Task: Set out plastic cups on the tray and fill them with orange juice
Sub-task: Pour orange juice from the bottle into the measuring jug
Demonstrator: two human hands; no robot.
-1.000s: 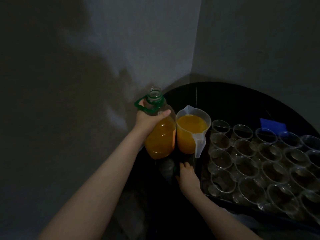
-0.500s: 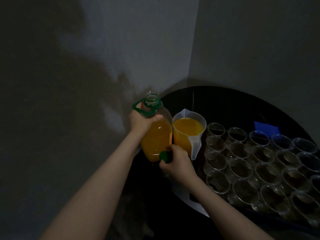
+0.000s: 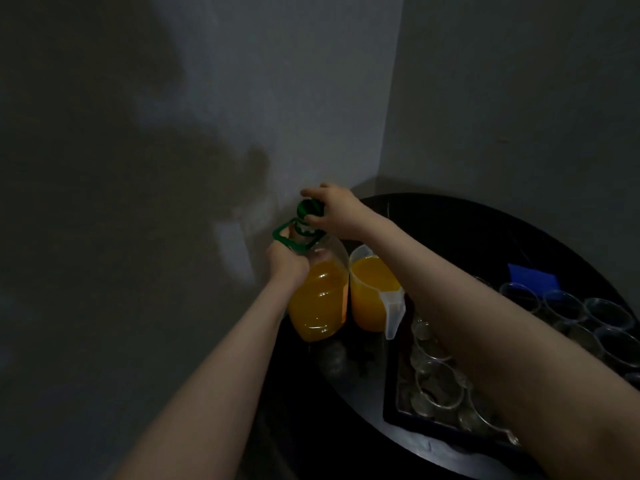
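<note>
One juice bottle (image 3: 318, 299) stands at the table's (image 3: 450, 220) left edge, touching one filled jug (image 3: 372, 296) on its right. The left hand (image 3: 289, 261) grips its shoulder; right hand (image 3: 334, 211) fingers pinch one green cap (image 3: 309, 207) at its mouth. Right of the bottle, one tray (image 3: 391, 403) holds clear cups (image 3: 568, 306), too hidden to count.

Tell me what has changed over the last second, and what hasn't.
The right hand picked the green screw cap up from the black round table, carried it upward and now holds it over the neck of the clear plastic juice bottle. The left hand keeps its grip on the bottle's shoulder. The translucent plastic jug of juice and the clear plastic cups stayed put, the cups unfilled.
</note>
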